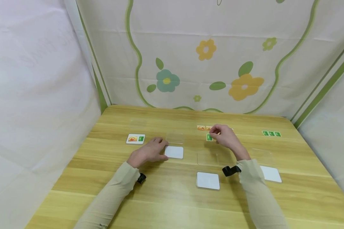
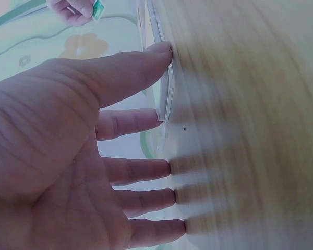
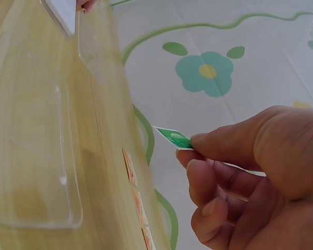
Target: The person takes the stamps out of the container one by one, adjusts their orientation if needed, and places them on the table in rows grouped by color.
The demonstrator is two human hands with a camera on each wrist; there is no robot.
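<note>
In the head view my right hand (image 1: 225, 136) is above the far part of the table, pinching a small green sticker (image 1: 209, 137) between thumb and forefinger. The right wrist view shows the sticker (image 3: 172, 137) held by one corner, with the other fingers curled behind. My left hand (image 1: 153, 150) rests at the left side of a white card in a clear case (image 1: 174, 152). Its thumb and forefinger touch the case edge (image 2: 164, 99), while the other fingers are straight, tips on the table. Orange picture stickers (image 1: 201, 128) lie in a row behind the right hand, which partly hides them.
A finished-looking card with an orange and a green picture (image 1: 135, 139) lies left. More white cards (image 1: 208, 180) lie in front and to the right, partly behind the right sleeve. Clear covers (image 1: 175, 138) lie behind the cards. Green stickers (image 1: 271, 133) lie far right.
</note>
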